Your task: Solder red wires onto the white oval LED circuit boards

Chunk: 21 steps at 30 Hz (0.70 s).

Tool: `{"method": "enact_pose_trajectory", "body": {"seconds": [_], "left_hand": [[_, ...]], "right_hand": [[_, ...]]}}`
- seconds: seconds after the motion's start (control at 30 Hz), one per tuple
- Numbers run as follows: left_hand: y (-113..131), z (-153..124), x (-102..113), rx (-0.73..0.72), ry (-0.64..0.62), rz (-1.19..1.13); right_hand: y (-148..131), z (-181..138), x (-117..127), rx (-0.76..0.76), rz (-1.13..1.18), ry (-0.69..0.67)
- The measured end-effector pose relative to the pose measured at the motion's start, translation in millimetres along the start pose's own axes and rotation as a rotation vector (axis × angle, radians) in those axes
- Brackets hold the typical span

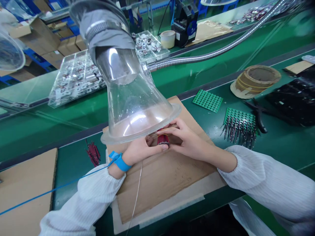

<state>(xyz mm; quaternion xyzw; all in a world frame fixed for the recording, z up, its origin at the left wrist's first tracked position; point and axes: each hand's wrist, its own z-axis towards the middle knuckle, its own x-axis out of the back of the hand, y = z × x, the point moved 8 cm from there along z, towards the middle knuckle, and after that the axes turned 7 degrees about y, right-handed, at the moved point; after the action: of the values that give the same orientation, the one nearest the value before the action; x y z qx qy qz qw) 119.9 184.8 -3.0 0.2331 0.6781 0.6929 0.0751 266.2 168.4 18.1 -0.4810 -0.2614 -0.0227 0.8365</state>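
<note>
My left hand [140, 150] and my right hand [188, 139] meet over a brown cardboard sheet [162, 180], both closed around a small bundle of red and black wires [162, 139]. The bundle sits under the rim of a clear plastic fume hood [133, 95]. A thin silver wire [137, 193] runs from the hands toward the front edge. A blue wrist strap [119, 160] is on my left wrist, with a blue cord trailing left.
A loose pile of red wires [93, 153] lies left of the cardboard. Two green circuit panels [208, 100] [240, 119], black pliers [258, 113], a tape roll [256, 80] and black parts are at the right. Clear trays of parts [76, 77] stand behind the green conveyor belt.
</note>
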Motion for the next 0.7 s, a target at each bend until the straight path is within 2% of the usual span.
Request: {"method": "enact_pose_trajectory", "body": {"seconds": [0.7], "left_hand": [[8.7, 2.8, 1.3, -0.041, 0.013, 0.069]], "right_hand": [[-1.5, -1.4, -3.2, -0.001, 0.028, -0.061]]}}
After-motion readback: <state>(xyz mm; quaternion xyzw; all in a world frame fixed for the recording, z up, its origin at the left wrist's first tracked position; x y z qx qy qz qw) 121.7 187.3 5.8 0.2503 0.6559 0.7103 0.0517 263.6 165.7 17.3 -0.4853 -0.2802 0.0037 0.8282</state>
